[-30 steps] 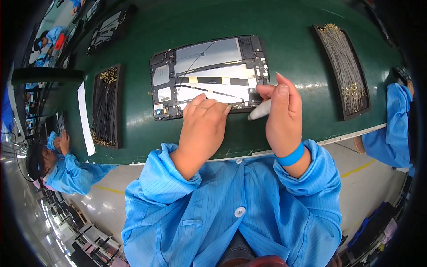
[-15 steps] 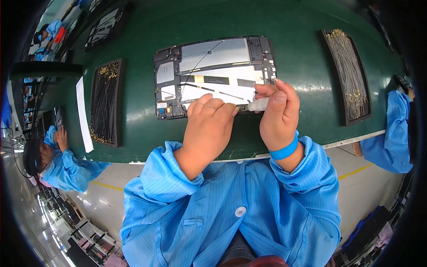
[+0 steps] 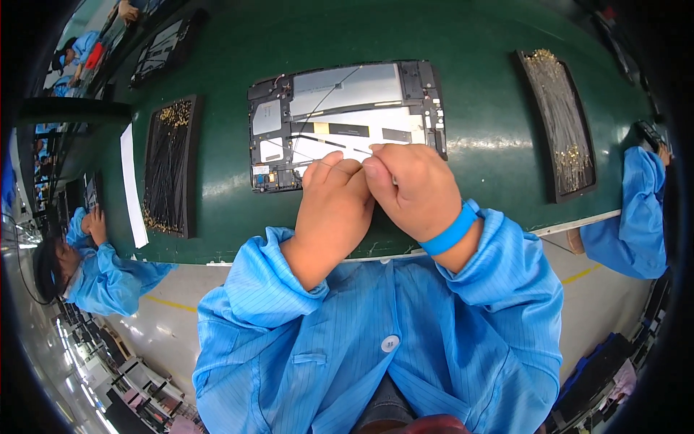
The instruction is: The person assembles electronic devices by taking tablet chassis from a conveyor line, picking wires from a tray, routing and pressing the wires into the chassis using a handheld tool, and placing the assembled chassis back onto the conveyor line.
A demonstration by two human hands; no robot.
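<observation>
An opened tablet [image 3: 347,88], silver and white inside a black frame, lies on the green table in front of me. My left hand [image 3: 332,210] rests over its near edge, fingers curled down and closed. Against it, my right hand [image 3: 421,189], with a blue wristband, is closed in a pinch, thumb and fingertips meeting the left fingertips. Whatever is between the fingers is hidden. Thin black cables cross the tablet's inside, one reaching toward the fingertips. The near edge of the tablet is partly covered by both hands.
A dark tray [image 3: 191,173] of black cables with gold ends stands left, beside a white strip [image 3: 133,188]. Another tray [image 3: 555,173] at right holds grey cables. A second device [image 3: 160,50] lies far left. Co-workers in blue sit at left [image 3: 119,271] and right [image 3: 629,224].
My right hand has moved left from the tablet's near right part to meet my left hand. The white piece seen at its fingertips before is now out of sight. My left hand stays nearly in place.
</observation>
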